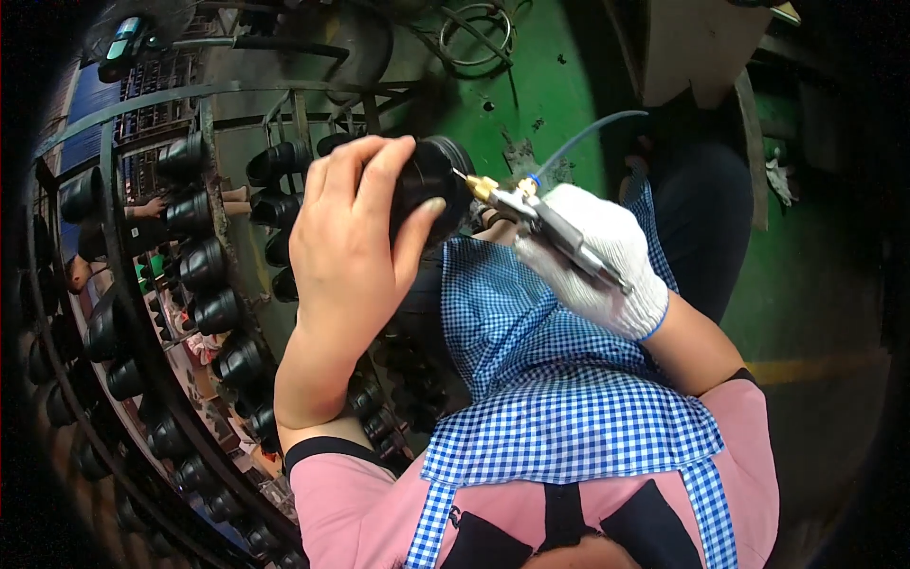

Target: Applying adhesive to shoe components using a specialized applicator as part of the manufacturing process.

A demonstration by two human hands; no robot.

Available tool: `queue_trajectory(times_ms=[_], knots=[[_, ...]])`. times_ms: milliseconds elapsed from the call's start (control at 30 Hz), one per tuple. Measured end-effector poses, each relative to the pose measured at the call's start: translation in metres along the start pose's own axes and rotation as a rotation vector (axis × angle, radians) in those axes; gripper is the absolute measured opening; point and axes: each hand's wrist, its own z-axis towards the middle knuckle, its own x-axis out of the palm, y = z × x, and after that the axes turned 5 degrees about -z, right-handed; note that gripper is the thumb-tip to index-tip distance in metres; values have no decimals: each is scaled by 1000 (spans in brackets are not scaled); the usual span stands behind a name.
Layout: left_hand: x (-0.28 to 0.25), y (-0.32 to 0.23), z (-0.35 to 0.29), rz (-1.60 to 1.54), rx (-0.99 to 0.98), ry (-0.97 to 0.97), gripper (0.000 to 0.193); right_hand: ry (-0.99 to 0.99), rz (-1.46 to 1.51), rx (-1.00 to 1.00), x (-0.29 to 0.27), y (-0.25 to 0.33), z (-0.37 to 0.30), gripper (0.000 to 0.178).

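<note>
A black shoe is held up in front of me by my bare left hand, the fingers over its far side and the thumb along the near side. My right hand, in a white knit glove, is wrapped round a grey metal spray gun. The gun's brass nozzle ends in a thin tip that points left at the shoe's edge; whether it touches cannot be told. A blue-grey air hose curves away from a blue fitting on the gun.
Metal racks with rows of black shoes fill the left side. Coiled hose lies on the green floor ahead. A grey cabinet-like box stands at the far right. A blue checked apron covers my front.
</note>
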Motion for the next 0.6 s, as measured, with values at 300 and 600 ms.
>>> queue_trajectory(times_ms=[300,600], knots=[[13,45,25,206,-136,-66,42,-80,114,28,43,-9,45,20],[15,91,19,361,-235,-95,47,-127,137,0,85,0,49,21]])
